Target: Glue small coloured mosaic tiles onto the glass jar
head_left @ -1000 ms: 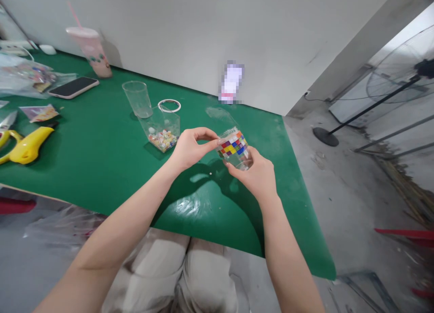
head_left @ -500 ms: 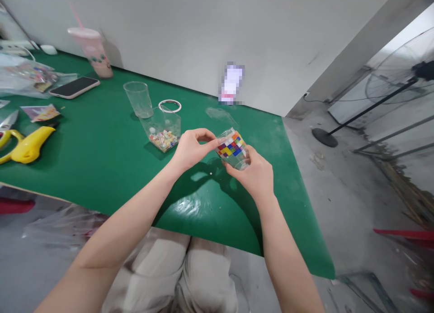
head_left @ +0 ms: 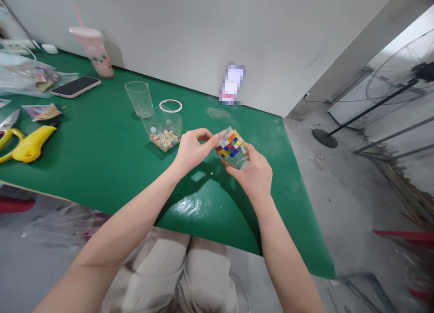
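A clear glass cup (head_left: 237, 158), tilted above the table, carries bands of small coloured mosaic tiles (head_left: 230, 144) around its upper side. My right hand (head_left: 255, 170) wraps its lower end, thumb in front and fingers behind. At the rim's left, my left hand (head_left: 196, 148) has thumb and forefinger closed on the cup's edge; whether a tile is also between them I cannot make out. Left of that hand stands a clear angular container (head_left: 165, 134) with loose small tiles in its bottom. Beside it are an empty clear tumbler (head_left: 139, 99) and a white ring (head_left: 170, 106).
On the green table (head_left: 101, 168) at left lie a yellow tool (head_left: 30, 145), scissors (head_left: 8, 125), a phone (head_left: 76, 87) and plastic bags (head_left: 25, 75). A pink drink cup (head_left: 93, 53) stands by the wall. A blurred phone-like screen (head_left: 232, 83) leans there. Right of the table stands a fan (head_left: 420, 73).
The cup has turned slightly in my hands, showing more of its tiled side. Both hands keep nearly the same place.
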The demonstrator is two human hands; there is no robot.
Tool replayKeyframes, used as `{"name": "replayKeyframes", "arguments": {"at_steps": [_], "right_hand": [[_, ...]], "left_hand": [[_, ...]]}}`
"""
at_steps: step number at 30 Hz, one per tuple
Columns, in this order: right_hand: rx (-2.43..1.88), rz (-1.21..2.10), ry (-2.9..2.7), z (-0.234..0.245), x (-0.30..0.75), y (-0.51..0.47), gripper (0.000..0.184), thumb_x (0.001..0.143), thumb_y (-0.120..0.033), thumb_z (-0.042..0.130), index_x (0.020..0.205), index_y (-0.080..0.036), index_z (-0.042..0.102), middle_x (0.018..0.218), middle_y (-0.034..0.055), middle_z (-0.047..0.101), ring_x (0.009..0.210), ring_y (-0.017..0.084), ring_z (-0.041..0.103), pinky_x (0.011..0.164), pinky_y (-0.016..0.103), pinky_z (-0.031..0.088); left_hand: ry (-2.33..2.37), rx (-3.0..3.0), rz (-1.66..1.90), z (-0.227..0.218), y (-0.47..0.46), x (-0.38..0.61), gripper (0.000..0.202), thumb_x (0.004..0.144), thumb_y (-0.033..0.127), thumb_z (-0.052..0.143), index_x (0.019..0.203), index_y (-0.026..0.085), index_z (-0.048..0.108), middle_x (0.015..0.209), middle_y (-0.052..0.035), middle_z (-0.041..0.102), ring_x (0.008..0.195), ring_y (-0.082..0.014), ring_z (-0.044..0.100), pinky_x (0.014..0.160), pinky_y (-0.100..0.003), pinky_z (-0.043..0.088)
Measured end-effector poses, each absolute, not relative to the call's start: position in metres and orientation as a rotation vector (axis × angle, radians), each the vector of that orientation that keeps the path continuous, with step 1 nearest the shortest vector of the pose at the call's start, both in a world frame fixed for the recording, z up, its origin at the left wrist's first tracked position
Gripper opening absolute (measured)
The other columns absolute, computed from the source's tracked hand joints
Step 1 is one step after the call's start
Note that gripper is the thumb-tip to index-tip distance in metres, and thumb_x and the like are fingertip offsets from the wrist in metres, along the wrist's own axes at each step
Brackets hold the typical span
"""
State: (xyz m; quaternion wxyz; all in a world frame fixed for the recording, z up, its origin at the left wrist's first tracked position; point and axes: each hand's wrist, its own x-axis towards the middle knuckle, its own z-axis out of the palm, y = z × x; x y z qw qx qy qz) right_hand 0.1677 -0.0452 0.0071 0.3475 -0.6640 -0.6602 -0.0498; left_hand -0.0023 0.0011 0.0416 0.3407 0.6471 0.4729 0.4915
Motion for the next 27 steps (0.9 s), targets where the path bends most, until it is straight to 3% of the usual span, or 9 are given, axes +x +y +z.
{"name": "replayKeyframes", "arguments": {"at_steps": [4, 11, 15, 19, 21, 23, 25, 27], "right_hand": [[-1.726, 0.019, -1.626, 0.009, 0.167, -0.044, 0.064, 0.06, -0.056, 0.071, 0.111, -0.019, 0.06, 0.093, 0.0095, 0.072, 0.08, 0.028, 0.067, 0.071, 0.041, 0.052], [-1.691, 0.504, -1.476, 0.007, 0.172, -0.041, 0.059, 0.061, -0.063, 0.07, 0.102, -0.021, 0.06, 0.085, 0.0053, 0.072, 0.074, 0.023, 0.068, 0.069, 0.037, 0.052], [-1.69, 0.625, -1.499, 0.002, 0.169, -0.038, 0.053, 0.069, -0.065, 0.062, 0.093, -0.018, 0.057, 0.083, 0.007, 0.071, 0.072, 0.022, 0.067, 0.068, 0.036, 0.051], [-1.632, 0.528, -1.652, -0.007, 0.166, -0.033, 0.055, 0.075, -0.065, 0.058, 0.101, -0.017, 0.054, 0.097, 0.013, 0.07, 0.088, 0.027, 0.067, 0.082, 0.044, 0.049], [-1.584, 0.407, -1.793, -0.013, 0.166, -0.03, 0.053, 0.08, -0.062, 0.055, 0.108, -0.016, 0.053, 0.104, 0.0135, 0.068, 0.1, 0.029, 0.064, 0.099, 0.053, 0.039], [-1.554, 0.3, -1.916, -0.02, 0.166, -0.027, 0.053, 0.085, -0.059, 0.049, 0.116, -0.015, 0.051, 0.112, 0.0137, 0.066, 0.111, 0.028, 0.06, 0.112, 0.056, 0.021], [-1.571, 0.229, -1.977, -0.026, 0.166, -0.025, 0.058, 0.087, -0.059, 0.044, 0.124, -0.013, 0.046, 0.119, 0.0158, 0.063, 0.119, 0.028, 0.055, 0.116, 0.054, 0.011], [-1.615, 0.182, -2.0, -0.031, 0.167, -0.024, 0.065, 0.088, -0.06, 0.04, 0.13, -0.01, 0.042, 0.125, 0.0189, 0.06, 0.126, 0.029, 0.05, 0.117, 0.054, 0.009]], "left_hand": [[1.001, 1.473, 1.447, 0.045, 0.004, -0.006, 0.05, 0.086, 0.059, 0.048, 0.072, 0.017, 0.071, 0.077, -0.0062, 0.074, 0.078, -0.0195, 0.07, 0.081, -0.031, 0.052], [0.971, 1.345, 1.67, 0.042, 0.01, -0.007, 0.023, 0.08, 0.04, 0.068, 0.087, 0.018, 0.071, 0.083, -0.005, 0.076, 0.082, -0.018, 0.072, 0.085, -0.031, 0.054], [0.914, 1.375, 1.59, 0.044, 0.007, -0.005, 0.022, 0.08, 0.037, 0.069, 0.089, 0.018, 0.071, 0.083, -0.0051, 0.076, 0.084, -0.018, 0.072, 0.089, -0.032, 0.053], [0.833, 1.412, 1.382, 0.047, 0.0, -0.004, 0.025, 0.081, 0.038, 0.067, 0.096, 0.018, 0.07, 0.093, -0.0061, 0.076, 0.093, -0.0196, 0.07, 0.094, -0.035, 0.05], [0.768, 1.429, 1.306, 0.048, -0.004, -0.003, 0.026, 0.082, 0.038, 0.066, 0.1, 0.019, 0.071, 0.096, -0.0062, 0.076, 0.099, -0.0208, 0.068, 0.095, -0.036, 0.05], [0.711, 1.428, 1.254, 0.048, -0.007, -0.002, 0.025, 0.083, 0.038, 0.065, 0.1, 0.021, 0.071, 0.097, -0.0058, 0.075, 0.103, -0.0217, 0.067, 0.096, -0.037, 0.049], [0.64, 1.399, 1.206, 0.047, -0.01, -0.001, 0.022, 0.083, 0.037, 0.065, 0.098, 0.022, 0.072, 0.095, -0.005, 0.076, 0.102, -0.022, 0.068, 0.095, -0.037, 0.049], [0.561, 1.353, 1.15, 0.047, -0.012, 0.0, 0.02, 0.083, 0.034, 0.064, 0.096, 0.023, 0.072, 0.094, -0.0044, 0.076, 0.1, -0.0217, 0.068, 0.096, -0.038, 0.049]]}}
